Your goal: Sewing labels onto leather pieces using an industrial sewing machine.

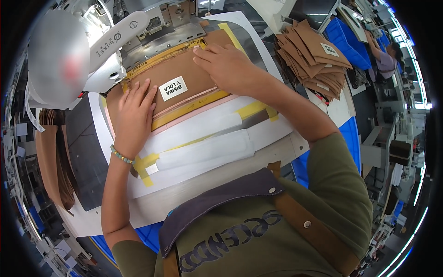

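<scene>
A flat brown panel (187, 69), leather-like, lies inside a template (196, 105) edged with yellow tape and pink strips. A white label (172, 88) with dark lettering sits on the panel. My left hand (135, 108) rests flat on the panel's left part, fingers stretched out and slightly apart; a beaded bracelet circles that wrist. On the panel's right part lies my right hand (226, 69), palm down, its fingers extended toward the far edge. Neither hand grips anything. Just beyond the fingers, a metal clamp plate (161, 39) of the white sewing machine (117, 39) runs along the template's far edge.
Brown pieces (318, 51) are piled at the right, some labelled, beside a blue bin (348, 44). More brown pieces (54, 161) stand at the left. A rounded, blurred white machine part (60, 55) looms at upper left. Another person (386, 61) is at far right.
</scene>
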### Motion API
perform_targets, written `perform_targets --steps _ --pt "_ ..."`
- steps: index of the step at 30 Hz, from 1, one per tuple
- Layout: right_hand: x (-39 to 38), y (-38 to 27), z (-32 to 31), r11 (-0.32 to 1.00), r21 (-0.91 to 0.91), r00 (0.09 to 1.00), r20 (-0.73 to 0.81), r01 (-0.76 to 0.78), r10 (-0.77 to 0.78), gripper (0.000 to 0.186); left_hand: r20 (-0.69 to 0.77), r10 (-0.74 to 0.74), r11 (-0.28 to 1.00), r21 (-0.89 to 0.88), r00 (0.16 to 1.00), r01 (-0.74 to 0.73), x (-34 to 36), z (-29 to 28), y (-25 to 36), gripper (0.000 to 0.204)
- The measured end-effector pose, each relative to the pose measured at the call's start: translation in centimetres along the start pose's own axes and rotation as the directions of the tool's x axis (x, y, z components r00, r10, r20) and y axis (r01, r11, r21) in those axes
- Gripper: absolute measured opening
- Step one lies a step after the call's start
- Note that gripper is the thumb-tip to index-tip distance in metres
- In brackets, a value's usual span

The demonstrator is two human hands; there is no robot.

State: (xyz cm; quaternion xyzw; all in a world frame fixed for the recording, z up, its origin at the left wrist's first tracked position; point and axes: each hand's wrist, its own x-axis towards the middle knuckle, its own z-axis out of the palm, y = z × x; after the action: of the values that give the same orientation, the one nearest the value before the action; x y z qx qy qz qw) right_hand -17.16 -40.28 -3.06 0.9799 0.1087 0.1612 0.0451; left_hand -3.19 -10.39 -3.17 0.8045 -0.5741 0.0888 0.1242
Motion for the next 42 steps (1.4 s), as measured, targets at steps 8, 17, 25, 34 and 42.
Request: perform_targets --steps 8,17,25,34,42 --pt "1.2 -0.8 -1.2 0.996 -0.079 0.981 0.187 -0.039 0.054 0.039 0.01 -0.002 1.0 0.011 1.0 0.002 -0.1 0.1 0.0 0.045" --pt "1.9 0.5 1.3 0.978 0.186 0.991 -0.11 0.096 -0.076 0.043 0.109 0.115 0.978 -0.184 0.987 -0.094 3.6 0.8 1.6 0.055" --pt "0.7 1.8 -1.3 0.976 0.163 0.986 -0.058 -0.143 0.154 0.037 0.082 0.128 0.959 -0.262 0.988 -0.103 7.0 2.8 2.5 0.061" --pt "0.2 0.8 -0.2 0.973 0.231 0.994 -0.111 0.006 0.021 0.037 0.028 0.13 0.952 -0.282 0.991 -0.117 6.7 3.1 2.5 0.06" --pt "0.0 0.0 0.1 0.998 0.064 0.992 -0.129 0.004 0.004 0.044 0.069 -0.057 0.998 -0.005 0.996 0.058 1.4 -0.2 2.4 0.057"
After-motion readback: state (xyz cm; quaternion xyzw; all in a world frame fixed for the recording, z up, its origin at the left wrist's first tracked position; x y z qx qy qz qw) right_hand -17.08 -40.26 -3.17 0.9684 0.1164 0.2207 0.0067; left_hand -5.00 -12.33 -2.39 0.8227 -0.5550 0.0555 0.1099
